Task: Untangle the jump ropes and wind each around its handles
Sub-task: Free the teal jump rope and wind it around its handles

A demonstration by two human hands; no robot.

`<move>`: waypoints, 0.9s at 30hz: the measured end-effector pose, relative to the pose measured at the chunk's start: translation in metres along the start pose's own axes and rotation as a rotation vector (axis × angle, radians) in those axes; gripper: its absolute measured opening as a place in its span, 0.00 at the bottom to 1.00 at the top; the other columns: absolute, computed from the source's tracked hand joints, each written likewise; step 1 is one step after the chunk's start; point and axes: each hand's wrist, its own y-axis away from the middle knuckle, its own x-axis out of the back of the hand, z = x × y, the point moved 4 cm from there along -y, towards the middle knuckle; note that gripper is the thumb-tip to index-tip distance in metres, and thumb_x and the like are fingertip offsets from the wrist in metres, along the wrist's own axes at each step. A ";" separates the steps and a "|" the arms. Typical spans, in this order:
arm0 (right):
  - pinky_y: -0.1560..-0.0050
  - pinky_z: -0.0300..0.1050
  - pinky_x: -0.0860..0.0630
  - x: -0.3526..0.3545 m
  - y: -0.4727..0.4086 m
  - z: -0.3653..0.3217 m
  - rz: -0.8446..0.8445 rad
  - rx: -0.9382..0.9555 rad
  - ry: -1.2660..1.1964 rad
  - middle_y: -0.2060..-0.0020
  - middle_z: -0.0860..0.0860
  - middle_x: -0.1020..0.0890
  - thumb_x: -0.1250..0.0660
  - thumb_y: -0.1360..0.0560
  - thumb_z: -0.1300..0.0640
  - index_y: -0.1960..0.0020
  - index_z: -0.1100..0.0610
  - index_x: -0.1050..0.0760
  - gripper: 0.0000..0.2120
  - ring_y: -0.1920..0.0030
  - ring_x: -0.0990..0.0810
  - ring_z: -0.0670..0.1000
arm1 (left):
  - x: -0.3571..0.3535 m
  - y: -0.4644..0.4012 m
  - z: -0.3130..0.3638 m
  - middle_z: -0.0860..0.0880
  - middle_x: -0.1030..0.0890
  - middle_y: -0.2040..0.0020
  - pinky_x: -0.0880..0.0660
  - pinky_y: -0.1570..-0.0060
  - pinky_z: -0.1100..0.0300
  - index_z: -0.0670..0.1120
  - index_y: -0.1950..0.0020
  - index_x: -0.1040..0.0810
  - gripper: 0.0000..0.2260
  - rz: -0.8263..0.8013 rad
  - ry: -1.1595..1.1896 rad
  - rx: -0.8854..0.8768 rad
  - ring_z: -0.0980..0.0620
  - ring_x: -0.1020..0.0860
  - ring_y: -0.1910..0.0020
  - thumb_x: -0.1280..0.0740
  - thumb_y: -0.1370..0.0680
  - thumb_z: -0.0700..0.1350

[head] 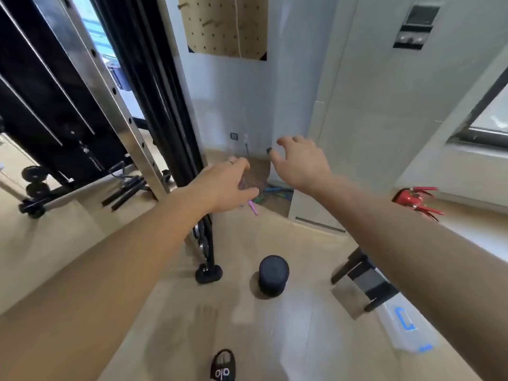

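Observation:
Both my arms stretch forward over the floor. My left hand (222, 185) is spread with relaxed fingers and holds nothing; a ring sits on one finger. My right hand (299, 163) hangs beside it with loosely curled fingers, also holding nothing. Beyond and below the hands, a tangle of jump ropes lies on the floor in the corner: a pink handle (253, 208) pokes out under my left hand, with green rope (258, 199) and blue rope (277, 190) next to it. Much of the tangle is hidden by my left hand.
A black and steel gym rack (132, 127) stands at left, its foot (208, 273) near the middle. A dark cylinder (273, 274) stands on the wood floor. A black bench leg (362, 281), a clear plastic box (409, 328) and a red fire extinguisher (415, 199) are at right.

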 end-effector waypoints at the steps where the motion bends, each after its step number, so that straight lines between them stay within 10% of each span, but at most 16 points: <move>1: 0.36 0.56 0.32 -0.009 -0.005 -0.004 -0.028 0.001 0.044 0.33 0.58 0.26 0.48 0.18 0.43 0.30 0.54 0.29 0.23 0.34 0.29 0.63 | -0.002 -0.005 -0.006 0.49 0.28 0.31 0.31 0.43 0.54 0.48 0.24 0.36 0.28 -0.019 -0.020 0.004 0.47 0.26 0.39 0.36 0.20 0.60; 27: 0.42 0.54 0.32 -0.147 -0.204 0.088 -0.306 -0.116 0.147 0.40 0.59 0.23 0.50 0.17 0.47 0.37 0.57 0.28 0.19 0.37 0.27 0.62 | -0.086 -0.255 -0.089 0.45 0.31 0.28 0.29 0.34 0.47 0.46 0.28 0.33 0.25 -0.296 0.104 0.088 0.45 0.30 0.32 0.32 0.22 0.53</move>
